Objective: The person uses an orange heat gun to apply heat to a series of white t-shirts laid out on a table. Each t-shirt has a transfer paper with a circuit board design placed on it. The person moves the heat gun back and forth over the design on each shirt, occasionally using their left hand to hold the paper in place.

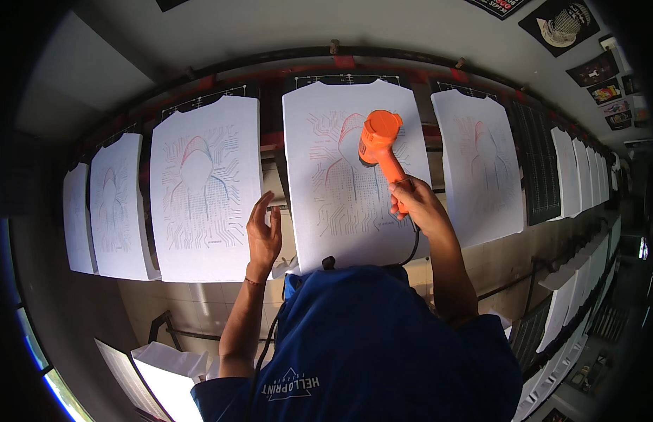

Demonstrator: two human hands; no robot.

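Note:
My right hand is wrapped round the handle of an orange hair dryer, whose cord trails down beside my wrist. The dryer is held over a white T-shirt laid on a board in front of me. A hooded-figure print in red, blue and grey lines marks its front, partly hidden behind the dryer. Off the shirt's left edge hovers my left hand, its fingers apart and holding nothing. To its left lies another printed white T-shirt on its own board.
More printed shirts run along the row, such as a right-hand shirt and a far-left shirt. A dark bare board follows on the right. Behind the row runs a black rail. Another rack of white pieces stands at lower right.

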